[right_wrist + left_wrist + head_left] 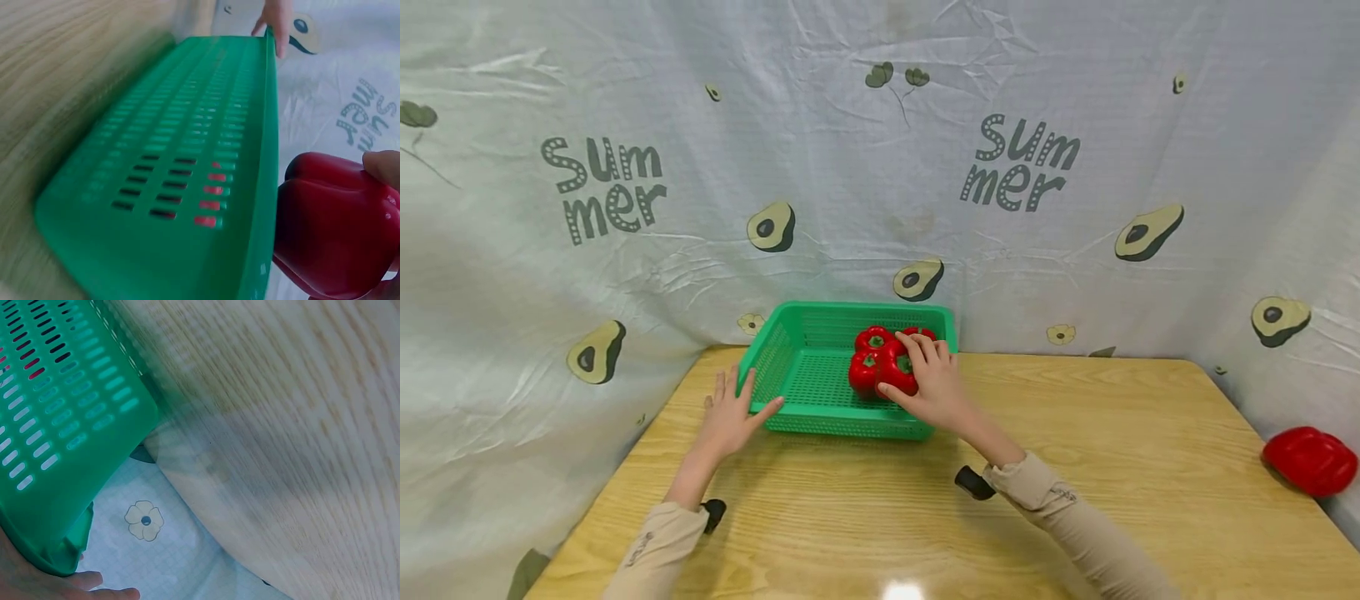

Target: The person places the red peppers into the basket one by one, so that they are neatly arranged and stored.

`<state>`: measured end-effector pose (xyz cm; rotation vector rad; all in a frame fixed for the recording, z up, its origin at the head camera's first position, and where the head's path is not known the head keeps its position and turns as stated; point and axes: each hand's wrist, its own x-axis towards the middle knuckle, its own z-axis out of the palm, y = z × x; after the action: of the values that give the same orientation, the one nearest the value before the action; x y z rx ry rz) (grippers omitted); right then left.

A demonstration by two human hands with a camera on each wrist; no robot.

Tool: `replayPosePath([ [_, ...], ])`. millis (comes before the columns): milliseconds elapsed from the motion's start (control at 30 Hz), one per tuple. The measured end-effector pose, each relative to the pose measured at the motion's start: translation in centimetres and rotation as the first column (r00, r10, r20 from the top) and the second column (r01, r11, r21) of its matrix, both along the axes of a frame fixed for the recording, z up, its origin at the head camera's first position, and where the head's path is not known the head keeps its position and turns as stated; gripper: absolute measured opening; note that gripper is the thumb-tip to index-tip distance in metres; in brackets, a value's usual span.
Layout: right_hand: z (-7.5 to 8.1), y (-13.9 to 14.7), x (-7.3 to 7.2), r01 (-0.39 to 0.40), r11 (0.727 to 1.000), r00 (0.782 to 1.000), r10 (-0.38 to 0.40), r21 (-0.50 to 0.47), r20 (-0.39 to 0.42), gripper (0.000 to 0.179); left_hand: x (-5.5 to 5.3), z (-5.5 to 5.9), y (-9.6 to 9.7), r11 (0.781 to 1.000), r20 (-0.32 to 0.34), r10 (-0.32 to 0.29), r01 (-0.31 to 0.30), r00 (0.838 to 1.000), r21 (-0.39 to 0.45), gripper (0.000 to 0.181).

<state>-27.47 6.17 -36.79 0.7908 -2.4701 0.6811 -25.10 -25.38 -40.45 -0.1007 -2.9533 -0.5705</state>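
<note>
Gripping a red pepper, the right hand (934, 385) sets its thumb on the near left side and its fingers over the far side; a firm but light hold should suit that smooth, rounded skin best. The held pepper (890, 372) is over the right half of the green basket (831, 413), and the right wrist view shows much of it above the rim, so any sideways move probably calls for a little more height first. Whether it rests on anything beneath cannot be told. Close by on its left sit a far pepper (867, 337) and a near pepper (861, 377), with another at the far right (927, 332); moving straight up or down, slowly, would be least likely to knock these. Spread wide at the basket's left rim, the left hand (730, 421) holds nothing in its fingers, and slight pressure there would help steady the basket. Around it lies the wooden worktop (1075, 433), with a lone pepper (1310, 462) well apart at the right edge, where a careless sleeve might nudge it.
</note>
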Motion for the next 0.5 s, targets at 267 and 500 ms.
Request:
replayPosePath([
  [267, 2.2, -3.0, -1.1, -0.001, 0.998, 1.000, 0.001, 0.061, 0.003, 0.071, 0.0, -0.2, 0.0, 1.000, -0.015, 0.005, -0.005, 1.000, 0.010, 0.086],
  [500, 5.5, -5.0, -3.7, -0.029, 0.995, 0.995, 0.020, 0.090, 0.101, 0.069, 0.0, -0.3, 0.0, 1.000, -0.035, 0.002, -0.002, 0.999, 0.014, 0.085],
])
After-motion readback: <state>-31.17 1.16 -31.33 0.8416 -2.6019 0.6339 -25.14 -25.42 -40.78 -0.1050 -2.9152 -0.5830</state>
